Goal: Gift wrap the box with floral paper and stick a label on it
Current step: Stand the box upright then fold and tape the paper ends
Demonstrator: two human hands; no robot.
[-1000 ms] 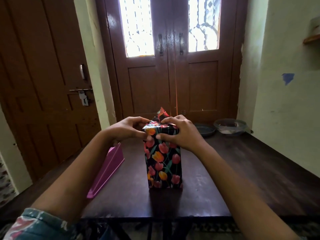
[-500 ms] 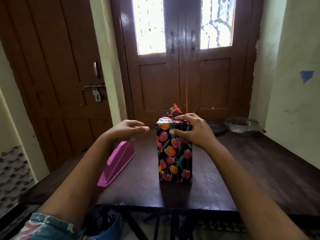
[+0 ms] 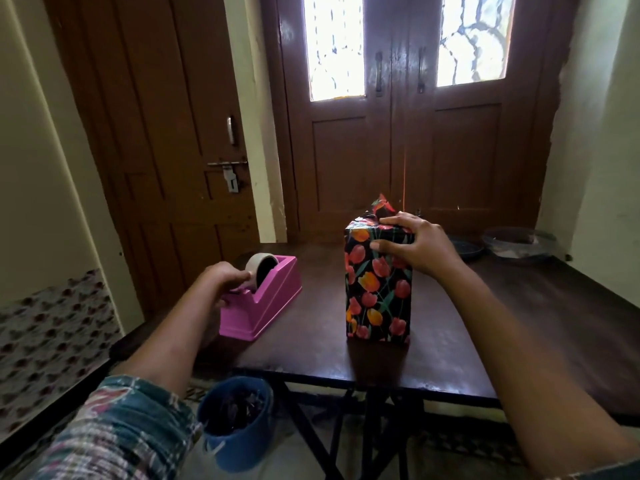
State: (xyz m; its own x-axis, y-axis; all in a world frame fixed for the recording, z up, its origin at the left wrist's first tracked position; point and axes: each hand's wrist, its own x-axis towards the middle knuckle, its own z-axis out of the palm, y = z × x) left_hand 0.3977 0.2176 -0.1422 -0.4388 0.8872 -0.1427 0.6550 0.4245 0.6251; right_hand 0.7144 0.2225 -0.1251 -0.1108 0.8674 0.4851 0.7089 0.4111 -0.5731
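I can read no words, numbers or brand marks here. The wrapped box [image 3: 377, 289] shows only flowers, the pink tape dispenser [image 3: 273, 301] is plain.

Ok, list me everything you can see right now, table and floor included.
wrapped box: one, black with red and orange tulips, upright mid-table, paper flap sticking up at top
tape dispenser: one, pink, table's left
tape roll: one, pale, in the dispenser
dish: one, dark, far right of table
bowl: one, clear, beside the dish
bucket: one, blue, floor under table's left corner
table: one, dark wood
left hand: at the tape roll, grip unclear
right hand: grips the box's top
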